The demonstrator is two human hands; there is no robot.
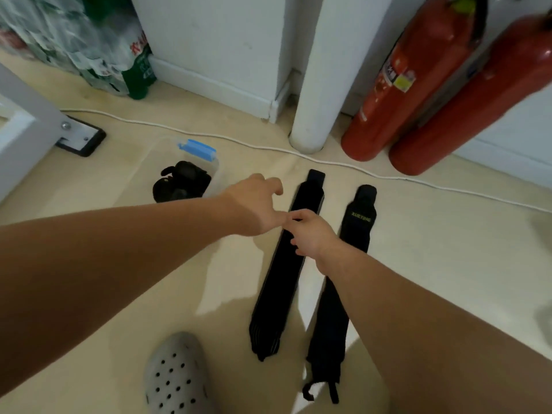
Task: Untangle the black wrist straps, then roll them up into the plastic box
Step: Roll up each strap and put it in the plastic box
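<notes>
Two black wrist straps lie flat and straight on the floor, side by side but not touching: the plain strap (283, 270) is nearer to the plastic box (215, 167), and the lettered strap (360, 222) is nearer to the fire extinguishers (418, 94) at the wall edge of the floor. The box stands open on the floor with rolled straps (179, 183) already inside. The right hand (310, 231) is over the middle of the plain strap with curled fingers; whether its grip is really closed on the cloth cannot be told. The left hand (257, 204) is just beside the far part of this strap, its grip released, with loosely bent fingers that hold nothing. The untangling seems to be done, and the rolling of the plain strap is probably the next step. The main risk is that a roll begun from the middle, not from an end, comes out loose or crooked and opens again in the box. If the strap is dragged sideways, it may catch the lettered strap and cross it. The loop at the near end of the lettered strap may also hook on something. Another risk is space: the box looks partly full, so a thick roll may not fit.
</notes>
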